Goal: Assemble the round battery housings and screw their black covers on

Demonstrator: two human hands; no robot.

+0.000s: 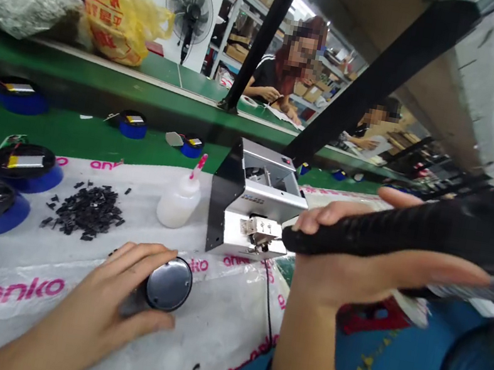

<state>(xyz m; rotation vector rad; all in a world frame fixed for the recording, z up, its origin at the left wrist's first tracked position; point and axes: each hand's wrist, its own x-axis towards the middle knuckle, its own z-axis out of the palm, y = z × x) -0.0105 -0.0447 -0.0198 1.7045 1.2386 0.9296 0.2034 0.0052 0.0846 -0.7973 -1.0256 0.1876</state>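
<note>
My left hand [111, 292] is wrapped around a dark cylindrical part with a shiny round end [169, 284], held just over the plastic-covered bench. My right hand [335, 280] grips a black electric screwdriver [378, 224] with a ribbed handle, lying nearly level. Its narrow end is at the front of a silver-and-black screw feeder [256, 202], close to the outlet; whether they touch I cannot tell. Left of the feeder stands a white squeeze bottle [179, 198] with a pink-stained nozzle. A pile of small black pieces [88, 210] lies beyond my left hand.
Blue round housings with batteries [23, 165] stand at the left, and more sit along the green conveyor [69, 131]. A black cable [268, 303] hangs from the feeder. Slanting black posts [365, 84] rise behind it. Across the line, a person [270, 80] works seated.
</note>
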